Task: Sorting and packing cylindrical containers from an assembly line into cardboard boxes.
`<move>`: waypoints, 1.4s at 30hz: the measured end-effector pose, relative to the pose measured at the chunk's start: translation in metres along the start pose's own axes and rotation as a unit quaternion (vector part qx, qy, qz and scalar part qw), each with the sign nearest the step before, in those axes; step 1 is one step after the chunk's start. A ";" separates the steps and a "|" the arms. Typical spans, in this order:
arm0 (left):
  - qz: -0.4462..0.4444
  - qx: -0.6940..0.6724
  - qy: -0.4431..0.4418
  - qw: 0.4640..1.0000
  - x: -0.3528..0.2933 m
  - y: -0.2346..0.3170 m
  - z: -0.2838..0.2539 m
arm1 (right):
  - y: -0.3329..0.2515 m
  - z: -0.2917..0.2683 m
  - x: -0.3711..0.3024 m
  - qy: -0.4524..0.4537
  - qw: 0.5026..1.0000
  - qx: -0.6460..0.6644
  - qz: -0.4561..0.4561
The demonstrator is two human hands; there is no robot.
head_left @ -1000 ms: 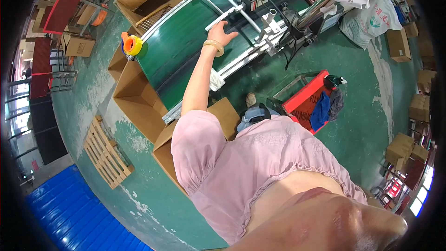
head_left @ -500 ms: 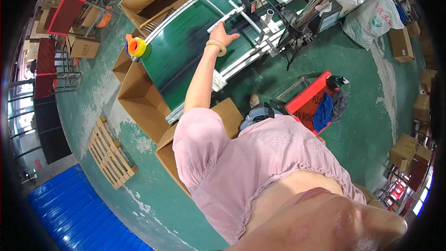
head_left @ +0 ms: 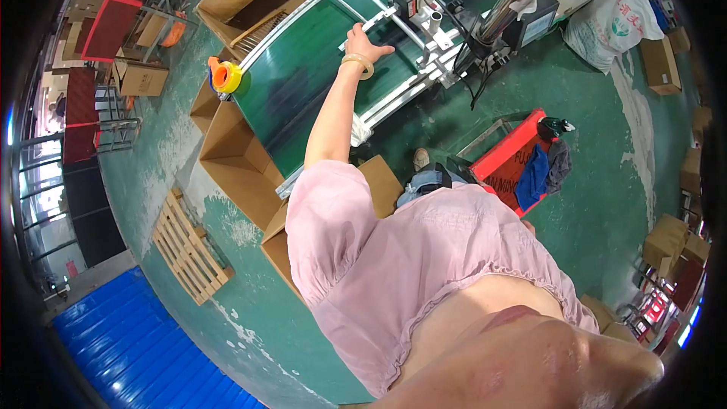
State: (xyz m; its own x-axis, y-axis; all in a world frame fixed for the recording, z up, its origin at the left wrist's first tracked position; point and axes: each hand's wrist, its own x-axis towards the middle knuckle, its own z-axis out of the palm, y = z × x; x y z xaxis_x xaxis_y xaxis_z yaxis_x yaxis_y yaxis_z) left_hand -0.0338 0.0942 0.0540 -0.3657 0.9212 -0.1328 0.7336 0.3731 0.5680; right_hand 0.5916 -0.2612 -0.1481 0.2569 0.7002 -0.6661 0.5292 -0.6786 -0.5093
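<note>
My left hand (head_left: pixel 361 47) reaches out over a green conveyor belt (head_left: pixel 291 95), a pale bangle around its wrist. The thumb stands out to the right, apart from the fingers. Its fingertips are at the end of a white guide bar (head_left: pixel 371 24) above the belt, seemingly touching it; the hand grips nothing that I can see. Just beyond are metal rods and clamps (head_left: pixel 435 23) with a small dark sensor-like block (head_left: pixel 407 6). My right hand does not show; only a small patch of skin appears beside my pink blouse.
Open cardboard boxes (head_left: pixel 238 170) line the belt's left side, near an orange-yellow tape dispenser (head_left: pixel 226 77). A wooden pallet (head_left: pixel 189 250) lies on the floor. At the right, a red stool-like table (head_left: pixel 503 151) carries blue and grey cloths. Cables hang by the metal post; a white sack (head_left: pixel 613 26) stands behind.
The view has shifted slightly. My left hand stays at the guide bar, its fingers a little more bent and the thumb still out.
</note>
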 end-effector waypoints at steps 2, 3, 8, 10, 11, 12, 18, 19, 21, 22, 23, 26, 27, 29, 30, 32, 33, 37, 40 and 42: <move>0.010 0.010 0.001 1.000 0.002 0.003 0.003 | 0.006 0.000 0.000 0.001 1.000 -0.001 -0.003; 0.015 0.015 0.001 1.000 0.004 0.004 0.005 | 0.010 0.000 0.000 0.001 1.000 -0.002 -0.007; 0.036 0.052 0.021 0.998 0.010 -0.003 0.019 | 0.002 0.002 -0.007 -0.006 0.999 -0.031 0.000; 0.023 0.074 0.011 0.997 0.011 0.005 0.019 | 0.008 0.002 -0.008 -0.005 1.000 -0.027 0.001; 0.016 0.085 0.007 0.996 0.011 0.006 0.019 | 0.010 0.003 -0.009 -0.004 1.000 -0.022 0.000; 0.015 0.086 0.006 0.996 0.012 0.005 0.021 | 0.014 0.003 -0.011 -0.004 1.000 -0.018 -0.001; 0.017 0.157 0.002 0.987 0.015 -0.020 0.021 | 0.015 0.004 -0.015 -0.002 1.000 -0.023 -0.007; 0.008 0.167 -0.008 0.986 0.014 -0.022 0.020 | 0.014 0.003 -0.017 -0.005 1.000 -0.016 -0.002; 0.006 0.198 -0.010 0.980 0.009 -0.025 0.017 | 0.012 0.002 -0.019 -0.009 1.000 -0.011 0.005; 0.005 0.227 -0.011 0.974 0.005 -0.027 0.015 | 0.011 0.002 -0.019 -0.010 1.000 -0.014 0.001; 0.003 0.256 -0.013 0.967 0.001 -0.029 0.013 | 0.010 0.002 -0.019 -0.010 1.000 -0.018 -0.001; -0.038 0.155 0.077 0.984 -0.029 -0.062 -0.032 | -0.023 -0.011 -0.016 -0.045 0.999 0.007 -0.025; -0.046 0.104 0.120 0.986 -0.038 -0.075 -0.046 | -0.033 -0.013 -0.019 -0.058 0.996 0.053 -0.030; -0.056 0.064 0.188 0.979 -0.066 -0.101 -0.076 | -0.046 -0.015 -0.019 -0.076 0.992 0.094 -0.031; -0.044 0.083 0.207 0.974 -0.081 -0.119 -0.088 | -0.044 -0.018 -0.011 -0.088 0.991 0.096 -0.010; -0.039 0.104 0.219 0.969 -0.114 -0.150 -0.098 | -0.028 -0.025 0.004 -0.110 0.988 0.099 0.037; -0.045 0.045 0.177 0.982 -0.136 -0.165 -0.103 | -0.019 -0.024 0.012 -0.116 0.988 0.094 0.038; -0.055 -0.232 0.076 0.968 -0.203 -0.185 -0.078 | 0.000 -0.012 0.024 -0.077 0.996 -0.035 -0.020; -0.057 -0.187 0.079 0.978 -0.236 -0.174 -0.055 | -0.058 -0.015 0.023 -0.149 0.989 0.004 0.021; -0.049 -0.179 0.081 0.979 -0.240 -0.161 -0.043 | -0.073 -0.016 0.023 -0.149 0.988 0.025 0.000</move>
State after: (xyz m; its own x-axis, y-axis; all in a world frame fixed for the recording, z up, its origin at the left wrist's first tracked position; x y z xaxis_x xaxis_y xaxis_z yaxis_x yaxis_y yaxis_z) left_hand -0.0894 -0.1916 0.0292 -0.5320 0.8423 -0.0861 0.4540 0.3697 0.8107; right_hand 0.5722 -0.1924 -0.1174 0.0028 0.6087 -0.7934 0.4866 -0.6940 -0.5306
